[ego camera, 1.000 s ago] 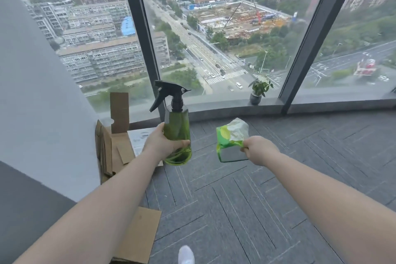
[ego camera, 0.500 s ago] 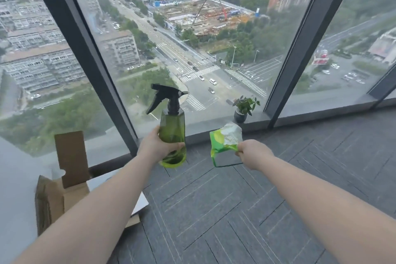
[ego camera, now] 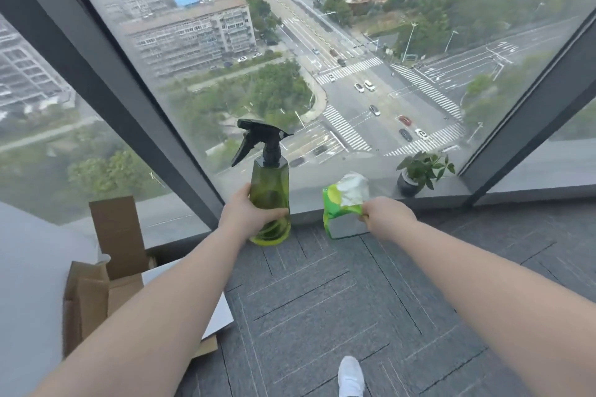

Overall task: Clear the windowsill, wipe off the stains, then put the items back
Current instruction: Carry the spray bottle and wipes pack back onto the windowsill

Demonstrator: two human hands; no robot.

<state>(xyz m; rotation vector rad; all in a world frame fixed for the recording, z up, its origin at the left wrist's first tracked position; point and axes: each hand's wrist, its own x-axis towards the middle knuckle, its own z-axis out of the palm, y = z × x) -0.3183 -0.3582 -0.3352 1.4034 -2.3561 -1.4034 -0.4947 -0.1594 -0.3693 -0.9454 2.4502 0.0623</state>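
My left hand (ego camera: 248, 214) grips a green spray bottle (ego camera: 269, 190) with a black trigger head, held upright in front of the window. My right hand (ego camera: 385, 217) holds a green pack of wipes (ego camera: 343, 206) with a white sheet sticking out of its top. Both are held just before the low grey windowsill (ego camera: 364, 192). A small potted plant (ego camera: 419, 172) in a dark pot stands on the sill at the right, close to the window frame.
Open cardboard boxes (ego camera: 100, 274) and a white sheet lie on the floor at the left by a white wall. Dark slanted window frames (ego camera: 138, 126) divide the glass. Grey carpet tiles (ego camera: 338, 300) cover the floor; a white shoe (ego camera: 351, 375) shows at the bottom.
I have moved closer to the window and the view has tilted down. The sill and plant are nearer now. Both hands keep holding the bottle and the wipes.
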